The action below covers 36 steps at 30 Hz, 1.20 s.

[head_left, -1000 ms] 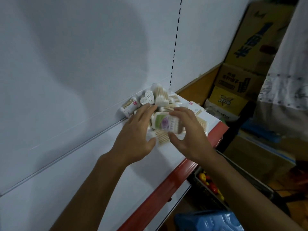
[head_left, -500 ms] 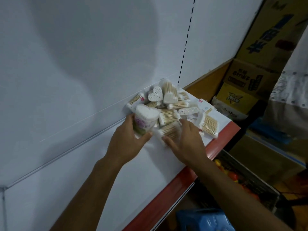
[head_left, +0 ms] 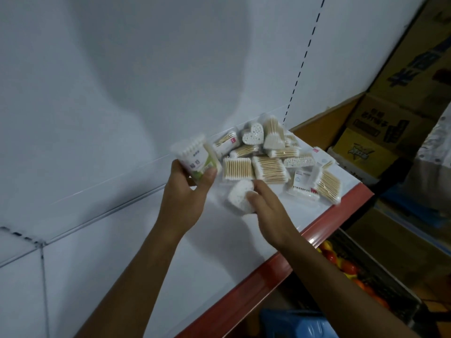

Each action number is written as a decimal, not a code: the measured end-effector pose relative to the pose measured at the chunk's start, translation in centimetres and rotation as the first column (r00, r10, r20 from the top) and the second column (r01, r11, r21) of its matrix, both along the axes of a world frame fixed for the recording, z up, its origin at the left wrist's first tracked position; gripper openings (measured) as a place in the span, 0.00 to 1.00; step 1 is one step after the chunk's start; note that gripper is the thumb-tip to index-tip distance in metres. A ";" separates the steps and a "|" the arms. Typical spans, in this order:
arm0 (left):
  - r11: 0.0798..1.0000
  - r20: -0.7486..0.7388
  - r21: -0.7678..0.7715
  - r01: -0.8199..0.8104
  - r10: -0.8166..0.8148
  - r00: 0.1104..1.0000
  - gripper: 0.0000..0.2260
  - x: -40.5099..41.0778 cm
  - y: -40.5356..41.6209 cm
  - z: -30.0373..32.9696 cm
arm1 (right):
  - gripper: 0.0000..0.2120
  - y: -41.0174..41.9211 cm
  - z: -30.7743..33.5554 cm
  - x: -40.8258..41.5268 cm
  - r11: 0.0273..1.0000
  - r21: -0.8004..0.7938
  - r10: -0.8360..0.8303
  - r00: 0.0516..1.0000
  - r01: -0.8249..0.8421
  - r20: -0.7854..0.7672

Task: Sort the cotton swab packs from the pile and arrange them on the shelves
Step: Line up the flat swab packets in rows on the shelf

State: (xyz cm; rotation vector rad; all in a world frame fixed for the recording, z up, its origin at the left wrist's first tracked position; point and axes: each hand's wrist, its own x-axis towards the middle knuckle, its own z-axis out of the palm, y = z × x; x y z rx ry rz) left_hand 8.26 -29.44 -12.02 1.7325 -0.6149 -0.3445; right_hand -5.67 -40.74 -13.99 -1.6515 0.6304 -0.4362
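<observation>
Well, there is only the head view, looking down along both forearms at a white shelf [head_left: 136,259] with a red front edge [head_left: 280,262]. The left hand [head_left: 185,193] has its thumb and fingers curled round a round tub of cotton swabs [head_left: 196,158], holding it tilted and, I judge, lifted off the shelf. The right hand [head_left: 266,203] rests on a white heart-shaped pack [head_left: 240,195], fingers bent over its near side; whether it truly grips the pack or only presses it I cannot tell, as the frame is a little blurred. The pile of swab packs [head_left: 275,159] lies at the back right of the shelf, against the white back panel [head_left: 122,81].

The risks I see: the packs at the right end of the pile sit close to the red edge, over the crate of red and yellow items [head_left: 351,267] below, and a careless sweep of the right wrist could knock one down into it. The tub is held near its bottom end and tilted, so a loose grip might let it slip.

From the left hand, the pile lies at about two o'clock, just beside the tub. From the right hand it is at twelve to one o'clock, near the fingertips, with the heart-shaped pack drawn a little apart from it.
</observation>
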 end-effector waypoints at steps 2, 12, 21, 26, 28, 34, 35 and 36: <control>0.996 -0.098 -0.058 -0.062 0.056 0.994 0.16 0.4 1.4 0.1 | 0.14 1.6 0.2 1.2 0.882 0.472 -0.074 0.990 0.007 0.123; 0.786 -0.521 -0.182 -0.590 0.432 0.736 0.09 0.1 10.1 0.3 | 0.18 12.7 0.0 5.7 0.512 0.832 0.073 0.976 -0.214 0.206; 0.602 -0.236 -0.087 -0.793 0.761 0.604 0.18 -0.9 21.6 2.0 | 0.11 18.5 0.0 7.8 0.585 0.617 0.509 0.831 -0.526 0.225; 0.511 -0.233 -0.140 -0.848 0.815 0.530 0.12 -3.0 27.4 2.7 | 0.18 24.4 -0.5 7.9 0.545 0.508 0.661 0.715 -0.667 0.230; 0.452 -0.270 -0.160 -0.877 0.835 0.480 0.11 -3.8 30.3 2.9 | 0.20 27.2 -0.1 7.9 0.488 0.551 0.670 0.695 -0.677 0.261; 0.301 -0.239 -0.176 -0.937 0.911 0.338 0.13 -6.7 40.9 3.5 | 0.19 38.1 0.5 7.5 0.371 0.378 0.835 0.482 -0.848 0.263; 0.280 -0.220 -0.180 -0.943 0.923 0.316 0.14 -7.3 43.1 3.7 | 0.18 40.4 0.6 7.3 0.357 0.309 0.866 0.436 -0.882 0.243; 0.264 -0.199 -0.188 -0.946 0.933 0.300 0.15 -8.0 45.4 4.0 | 0.18 42.7 0.7 7.0 0.342 0.243 0.891 0.395 -0.908 0.223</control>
